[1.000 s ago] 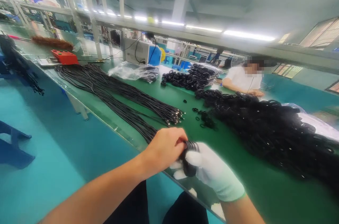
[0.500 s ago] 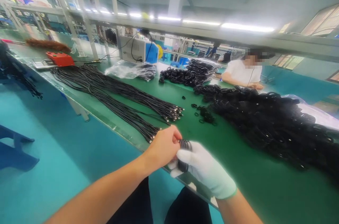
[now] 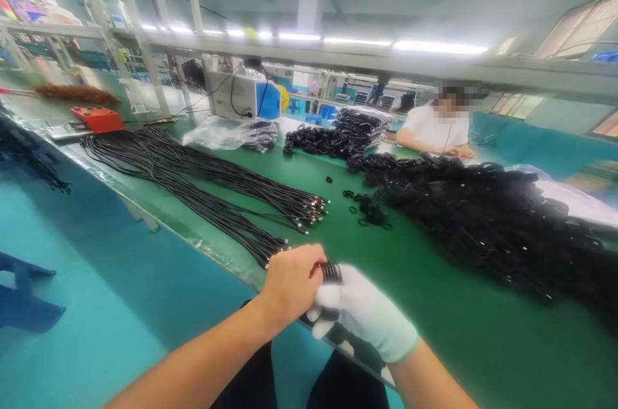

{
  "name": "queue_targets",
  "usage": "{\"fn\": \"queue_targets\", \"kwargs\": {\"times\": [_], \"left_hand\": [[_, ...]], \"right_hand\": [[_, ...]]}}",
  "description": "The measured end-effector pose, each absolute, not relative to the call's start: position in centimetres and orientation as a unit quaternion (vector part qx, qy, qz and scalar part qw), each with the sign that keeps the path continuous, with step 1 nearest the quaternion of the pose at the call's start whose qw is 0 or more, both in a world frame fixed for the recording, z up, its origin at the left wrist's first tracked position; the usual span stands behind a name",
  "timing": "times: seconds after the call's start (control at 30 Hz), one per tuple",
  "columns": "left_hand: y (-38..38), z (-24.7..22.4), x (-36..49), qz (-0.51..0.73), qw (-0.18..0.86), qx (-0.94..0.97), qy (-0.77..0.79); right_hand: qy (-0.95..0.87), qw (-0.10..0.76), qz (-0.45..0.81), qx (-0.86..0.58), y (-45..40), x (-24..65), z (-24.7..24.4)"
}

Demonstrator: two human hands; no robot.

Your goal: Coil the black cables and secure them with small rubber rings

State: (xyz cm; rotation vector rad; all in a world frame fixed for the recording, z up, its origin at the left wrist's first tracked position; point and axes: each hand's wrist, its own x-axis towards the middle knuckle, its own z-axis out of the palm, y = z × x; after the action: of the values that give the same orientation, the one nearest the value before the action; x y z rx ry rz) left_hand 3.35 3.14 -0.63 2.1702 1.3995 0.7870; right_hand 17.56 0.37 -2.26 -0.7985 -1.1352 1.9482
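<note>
Near the bench's front edge, my right hand (image 3: pixel 369 312), in a white glove, is wrapped around a coiled black cable (image 3: pixel 331 273). My bare left hand (image 3: pixel 292 283) presses against the left side of that coil with curled fingers; its fingertips are partly hidden. Just beyond my left hand lie the plug ends of a long bundle of straight black cables (image 3: pixel 217 212). A second cable bundle (image 3: pixel 241 177) runs alongside it. Small black rings (image 3: pixel 371 212) are scattered on the green bench top (image 3: pixel 347 241) ahead of my hands.
A large heap of coiled black cables (image 3: pixel 463 216) covers the bench's right side. Farther back are bagged coils (image 3: pixel 362 125), a clear plastic bag (image 3: pixel 212 133), a grey-blue machine (image 3: pixel 241 95) and a red box (image 3: pixel 98 119). A person in white (image 3: pixel 434 129) sits opposite. A shelf beam (image 3: pixel 347 58) crosses above.
The camera view has shifted slightly. My left hand has turned over the coil, its knuckles now covering more of the coil's left side. My right hand keeps its grip.
</note>
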Motion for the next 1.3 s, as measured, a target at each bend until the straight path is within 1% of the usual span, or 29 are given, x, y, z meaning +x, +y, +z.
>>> {"fn": "queue_targets", "kwargs": {"times": [0.07, 0.17, 0.23, 0.33, 0.43, 0.5, 0.6, 0.7, 0.8, 0.9, 1.03, 1.13, 1.2, 1.3], "left_hand": [[3.7, -0.9, 3.1, 0.283, 0.238, 0.787, 0.493], [4.5, -1.1, 2.3, 0.327, 0.304, 0.757, 0.478], [5.2, -1.1, 1.7, 0.347, 0.321, 0.740, 0.478], [7.4, -0.7, 1.7, 0.324, 0.290, 0.763, 0.477], [11.2, -0.2, 3.9, 0.254, 0.211, 0.818, 0.471], [14.2, -0.1, 6.5, 0.203, 0.169, 0.848, 0.460], [18.3, -0.7, 11.2, 0.158, 0.154, 0.867, 0.446], [21.1, -2.0, 15.0, 0.119, 0.167, 0.876, 0.436], [22.4, -3.0, 16.6, 0.101, 0.212, 0.872, 0.429], [22.2, -3.3, 15.9, 0.125, 0.285, 0.851, 0.423], [18.9, -3.0, 13.0, 0.168, 0.433, 0.793, 0.395], [15.0, -3.3, 11.0, 0.193, 0.535, 0.732, 0.374], [12.5, -3.8, 10.1, 0.218, 0.570, 0.692, 0.385], [10.2, -4.6, 9.2, 0.262, 0.577, 0.648, 0.422]], "right_hand": [[-0.404, 0.380, 0.770, -0.314, 0.5, 17.8, -2.3], [-0.347, 0.397, 0.791, -0.310, 0.9, 18.6, -2.0], [-0.332, 0.407, 0.789, -0.320, 1.5, 19.5, -1.9], [-0.342, 0.439, 0.750, -0.357, 3.0, 21.4, -1.9], [-0.320, 0.496, 0.714, -0.377, 4.5, 23.1, -2.5], [-0.305, 0.510, 0.712, -0.374, 5.0, 23.8, -2.9], [-0.311, 0.504, 0.712, -0.377, 5.2, 23.8, -3.5], [-0.300, 0.516, 0.704, -0.386, 5.1, 23.6, -3.8], [-0.284, 0.523, 0.698, -0.397, 5.3, 23.5, -3.8], [-0.275, 0.556, 0.661, -0.423, 5.8, 23.8, -3.7], [-0.255, 0.616, 0.562, -0.490, 6.7, 24.3, -3.6], [-0.280, 0.621, 0.544, -0.490, 6.8, 23.6, -3.9], [-0.308, 0.610, 0.538, -0.494, 6.5, 22.7, -4.4], [-0.317, 0.595, 0.546, -0.497, 5.5, 21.5, -5.0]]}}
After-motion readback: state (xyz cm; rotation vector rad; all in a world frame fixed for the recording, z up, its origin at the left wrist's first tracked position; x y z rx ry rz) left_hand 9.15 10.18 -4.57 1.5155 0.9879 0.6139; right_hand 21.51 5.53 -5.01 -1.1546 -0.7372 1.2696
